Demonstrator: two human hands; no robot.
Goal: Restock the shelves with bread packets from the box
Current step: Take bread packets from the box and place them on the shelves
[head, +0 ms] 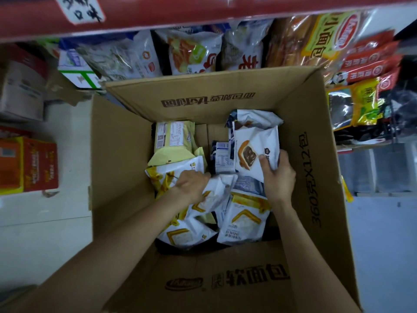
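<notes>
An open cardboard box [121, 141] stands on the floor with several bread packets inside. My right hand [278, 175] grips the lower edge of a white packet [255, 145] printed with a chocolate-filled slice, held upright at the box's right side. My left hand [191, 186] reaches down among the white and yellow packets [216, 193] in the middle, fingers curled on one; the exact hold is partly hidden. A pale yellow packet [173, 141] lies at the back left. More white and yellow packets [243, 220] lie near the front.
Behind the box the low shelf [191, 53] is packed with bread and snack bags under a red shelf edge [203, 14]. Red and yellow hanging packets [370, 64] fill the right. An orange carton [29, 163] and a grey carton [20, 91] sit on the floor at left.
</notes>
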